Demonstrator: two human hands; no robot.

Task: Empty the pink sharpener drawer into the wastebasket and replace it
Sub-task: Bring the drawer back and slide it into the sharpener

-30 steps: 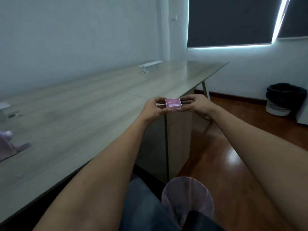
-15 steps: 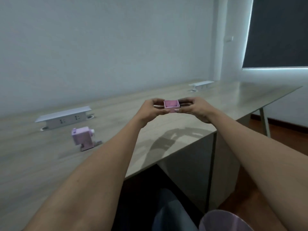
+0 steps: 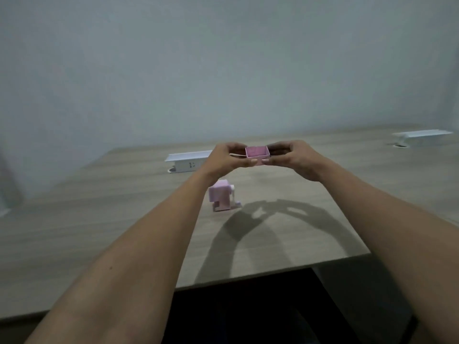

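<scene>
I hold the pink drawer (image 3: 257, 153) up in the air between both hands, its open top facing up toward me. My left hand (image 3: 227, 158) pinches its left end, thumb along the near edge and fingers curled round the far side; my right hand (image 3: 293, 158) grips the right end the same way, so both hands are closed on the drawer and it touches nothing else. It hangs well above the wooden table (image 3: 99, 219), over the part between the pink sharpener (image 3: 221, 197) and the wall. I cannot tell whether anything lies inside the drawer; the inside looks plain pink. The sharpener stands upright on the table below and a little left of my hands, apart from them. Behind my left hand a white power socket box (image 3: 187, 162) sits on the tabletop near the wall, and a second socket box (image 3: 422, 135) lies far off to the right. My arms throw dark shadows on the table near the sharpener.
</scene>
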